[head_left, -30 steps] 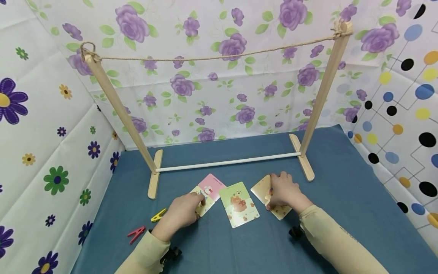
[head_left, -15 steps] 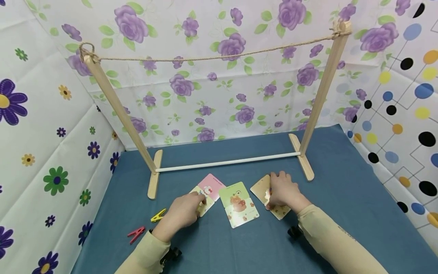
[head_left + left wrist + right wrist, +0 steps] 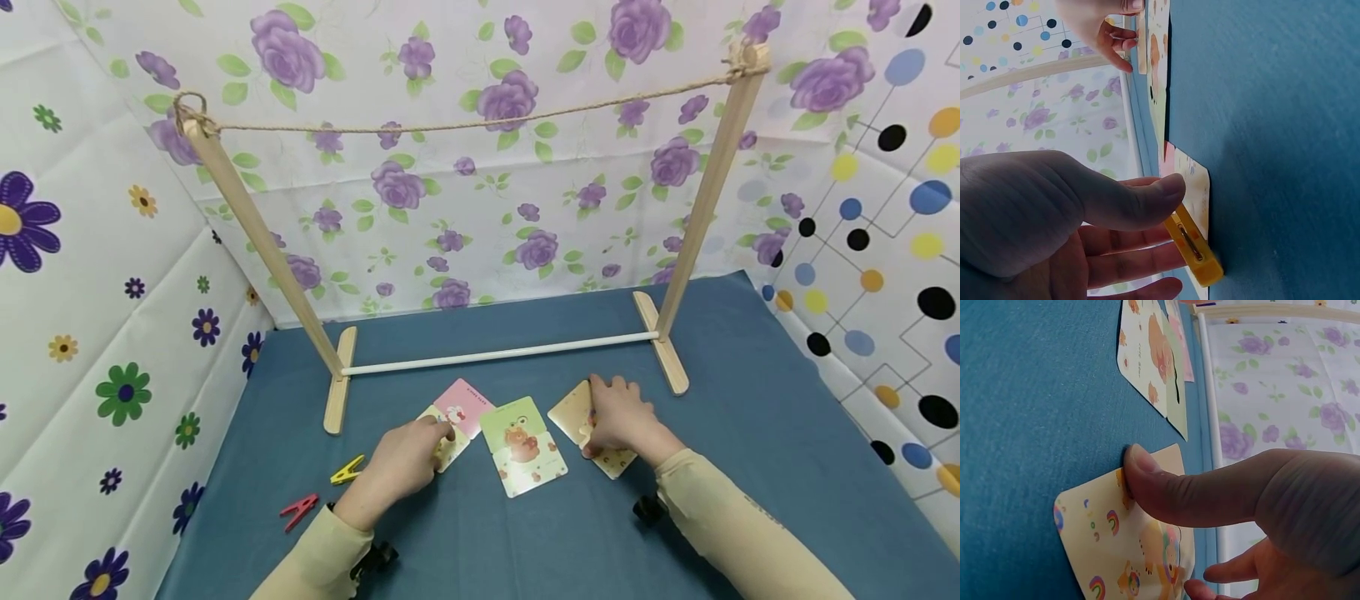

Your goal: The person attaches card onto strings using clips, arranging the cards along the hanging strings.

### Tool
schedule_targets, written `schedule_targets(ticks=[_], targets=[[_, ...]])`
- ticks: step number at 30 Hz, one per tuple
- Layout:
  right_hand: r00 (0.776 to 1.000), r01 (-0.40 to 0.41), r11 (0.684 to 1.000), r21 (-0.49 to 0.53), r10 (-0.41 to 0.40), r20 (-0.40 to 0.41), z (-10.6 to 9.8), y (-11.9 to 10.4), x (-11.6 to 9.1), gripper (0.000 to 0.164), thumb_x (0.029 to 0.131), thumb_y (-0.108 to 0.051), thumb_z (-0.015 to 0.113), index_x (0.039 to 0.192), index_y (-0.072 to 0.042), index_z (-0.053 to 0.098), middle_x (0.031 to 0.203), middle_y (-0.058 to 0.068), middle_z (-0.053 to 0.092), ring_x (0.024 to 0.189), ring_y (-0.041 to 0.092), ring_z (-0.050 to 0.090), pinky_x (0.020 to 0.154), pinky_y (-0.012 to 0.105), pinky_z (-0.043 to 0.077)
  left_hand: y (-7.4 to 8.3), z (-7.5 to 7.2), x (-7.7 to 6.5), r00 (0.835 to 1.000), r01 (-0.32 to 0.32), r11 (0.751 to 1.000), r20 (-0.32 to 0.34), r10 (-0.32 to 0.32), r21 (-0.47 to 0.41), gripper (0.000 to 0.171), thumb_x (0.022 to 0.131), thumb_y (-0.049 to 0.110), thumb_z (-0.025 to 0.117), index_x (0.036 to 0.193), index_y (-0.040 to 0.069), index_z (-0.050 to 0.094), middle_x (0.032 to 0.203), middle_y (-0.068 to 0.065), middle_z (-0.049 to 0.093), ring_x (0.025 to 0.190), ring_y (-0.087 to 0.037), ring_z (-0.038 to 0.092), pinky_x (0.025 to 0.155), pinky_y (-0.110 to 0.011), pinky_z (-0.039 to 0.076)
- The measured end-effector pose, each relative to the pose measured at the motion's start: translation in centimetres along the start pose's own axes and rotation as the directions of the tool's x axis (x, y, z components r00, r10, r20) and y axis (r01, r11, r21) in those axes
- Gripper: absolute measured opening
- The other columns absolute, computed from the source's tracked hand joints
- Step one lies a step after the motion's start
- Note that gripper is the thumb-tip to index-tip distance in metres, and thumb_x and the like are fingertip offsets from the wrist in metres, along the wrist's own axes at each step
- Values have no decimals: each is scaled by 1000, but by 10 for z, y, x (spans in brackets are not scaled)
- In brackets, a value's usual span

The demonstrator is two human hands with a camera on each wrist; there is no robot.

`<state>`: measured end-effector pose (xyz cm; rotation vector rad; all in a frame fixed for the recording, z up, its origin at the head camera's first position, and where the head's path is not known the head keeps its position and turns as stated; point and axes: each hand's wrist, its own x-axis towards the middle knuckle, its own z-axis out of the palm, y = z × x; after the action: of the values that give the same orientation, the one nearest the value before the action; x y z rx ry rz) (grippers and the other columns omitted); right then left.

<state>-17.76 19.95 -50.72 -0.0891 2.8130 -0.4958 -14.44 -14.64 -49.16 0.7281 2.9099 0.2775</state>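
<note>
My left hand is over the pink-and-yellow card on the blue cloth. In the left wrist view, its thumb and fingers pinch an orange-yellow clothespin, low beside that card; the hand mostly covers the clothespin from above. My right hand spans the tan card at the right, thumb at one edge and fingers at the opposite edge, gripping it flat on the cloth. Rainbows and a cartoon animal show on this card in the right wrist view. Between the hands lies a green-and-cream bear card.
A yellow clothespin and a red clothespin lie left of my left hand. Behind the cards stands a wooden frame with two posts, a white bottom rod and a twine line strung across the top. Patterned cloth walls surround the table.
</note>
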Motion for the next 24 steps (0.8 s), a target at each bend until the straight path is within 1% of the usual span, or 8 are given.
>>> schedule_targets(ticks=[3,9,16,24], targets=[[1000,-2,1000,27,2,-5,0,-1,0,128,57,-30,109,160,4,40,141,38,45,125,57,44,87,76,46,-1,2,1,1000,-9,1000,-10,9,9,32,84,0,87,112,14,77,97,-3,70,73,-14,57,64,-36,53],[1000,0,999,43,1,-13,1,0,0,129,57,-27,109,161,3,39,143,38,42,123,56,45,85,74,46,-2,5,2,1000,-16,1000,-19,16,4,33,83,-1,87,111,15,77,96,-3,70,73,-15,58,64,-36,54],[1000,7,999,51,-6,-11,0,0,0,129,57,-28,109,162,2,39,143,37,41,122,57,45,85,73,47,-2,6,2,1000,-6,1000,-21,6,4,32,84,-1,87,111,14,78,98,-3,71,74,-15,58,65,-36,54],[1000,1,999,49,-1,-1,-2,1,0,134,57,-31,109,164,2,35,142,38,41,121,57,46,86,73,47,-2,5,1,1000,3,1000,-16,-3,0,32,84,-1,87,112,13,78,100,-4,71,74,-15,56,65,-35,53]])
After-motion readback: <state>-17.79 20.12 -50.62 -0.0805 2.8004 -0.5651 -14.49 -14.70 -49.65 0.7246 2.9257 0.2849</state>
